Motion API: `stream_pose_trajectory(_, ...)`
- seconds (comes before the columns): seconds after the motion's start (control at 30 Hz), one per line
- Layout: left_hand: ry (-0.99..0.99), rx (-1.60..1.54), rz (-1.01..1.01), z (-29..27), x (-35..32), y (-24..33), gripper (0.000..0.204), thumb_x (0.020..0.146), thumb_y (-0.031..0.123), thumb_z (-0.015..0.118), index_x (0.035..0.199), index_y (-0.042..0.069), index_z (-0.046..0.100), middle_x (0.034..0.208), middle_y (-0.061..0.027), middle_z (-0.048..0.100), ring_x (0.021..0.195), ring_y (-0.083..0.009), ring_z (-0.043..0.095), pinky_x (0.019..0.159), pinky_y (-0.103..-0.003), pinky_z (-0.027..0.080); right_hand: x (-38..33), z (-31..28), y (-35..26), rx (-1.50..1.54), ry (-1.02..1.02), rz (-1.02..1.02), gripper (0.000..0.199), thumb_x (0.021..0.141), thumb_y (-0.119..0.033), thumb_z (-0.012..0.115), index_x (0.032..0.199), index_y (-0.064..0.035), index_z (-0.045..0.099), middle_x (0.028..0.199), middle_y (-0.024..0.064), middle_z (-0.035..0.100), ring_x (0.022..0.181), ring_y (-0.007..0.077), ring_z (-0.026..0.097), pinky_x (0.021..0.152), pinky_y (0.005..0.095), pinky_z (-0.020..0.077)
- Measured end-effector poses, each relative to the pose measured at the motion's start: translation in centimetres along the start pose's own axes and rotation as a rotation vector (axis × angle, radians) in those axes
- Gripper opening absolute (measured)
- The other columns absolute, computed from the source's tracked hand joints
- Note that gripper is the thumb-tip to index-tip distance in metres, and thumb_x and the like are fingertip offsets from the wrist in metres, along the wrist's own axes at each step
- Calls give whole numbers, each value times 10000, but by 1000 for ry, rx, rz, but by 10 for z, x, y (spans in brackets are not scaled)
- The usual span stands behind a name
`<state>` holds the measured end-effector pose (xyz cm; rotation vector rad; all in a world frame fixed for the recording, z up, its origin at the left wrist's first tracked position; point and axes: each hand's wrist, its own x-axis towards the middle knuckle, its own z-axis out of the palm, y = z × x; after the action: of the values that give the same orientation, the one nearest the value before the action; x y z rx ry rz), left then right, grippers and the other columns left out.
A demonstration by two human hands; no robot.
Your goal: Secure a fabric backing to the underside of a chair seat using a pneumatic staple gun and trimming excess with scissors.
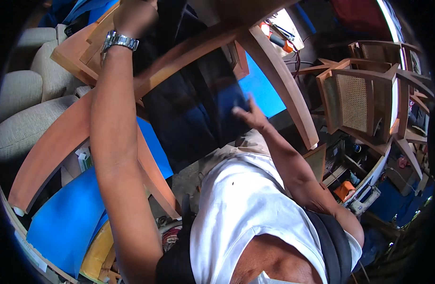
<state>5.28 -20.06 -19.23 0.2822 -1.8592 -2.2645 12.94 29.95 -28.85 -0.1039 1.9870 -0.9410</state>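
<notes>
Reaching left hand (134, 21): up at the far side of the wooden chair frame (198, 53), a metal watch (121, 41) on its wrist; its fingers are too blurred for me to tell what that grip has hold of.
Right hand (253, 116): by the right edge of the dark panel (179, 118), thumb and finger spread, grip loose, nothing plainly in it; contact is lost in the blur.
Chair frame: tilted in front of the person, curved legs splayed to both sides.
Dark panel: between those legs, just beyond the white shirt (241, 189).
Handling: best, I'd say, to steady the frame left-handed, keep the right palm flat, and mind the curved leg (284, 85) near that forearm.
</notes>
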Motion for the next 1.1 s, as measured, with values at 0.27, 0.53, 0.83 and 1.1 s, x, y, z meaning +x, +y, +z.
stream_pose_trajectory(0.27,182,1662,201,26,7,-26,299,993,352,515,1202,199,665,980,-212,698,908,-437,646,754,-486,514,-80,63,4,321,-1112,103,639,694,-310,905,1185,25,670,1076,110,713,930,185,673,834,340,540)
stream_pose_trajectory(0.53,170,1543,232,36,2,-19,530,966,528,465,985,61,714,920,-240,685,912,-466,632,774,-519,487,-76,-60,41,-487,-452,-260,569,697,-134,850,1194,5,610,1035,200,704,1001,398,670,916,470,518)
stream_pose_trajectory(0.83,222,1103,84,120,-19,6,503,885,486,687,1167,70,680,1064,-161,717,948,-320,686,820,-412,517,-102,-88,145,-989,31,56,804,741,-232,783,1419,-34,400,1392,207,480,1300,383,476,999,506,478)
stream_pose_trajectory(1.1,106,969,79,96,-49,74,616,761,488,809,1233,126,647,1107,-148,716,1046,-334,668,857,-411,525,-112,-30,-227,-253,399,-815,574,818,-102,726,1327,-51,466,1176,211,589,1017,383,621,835,434,541)
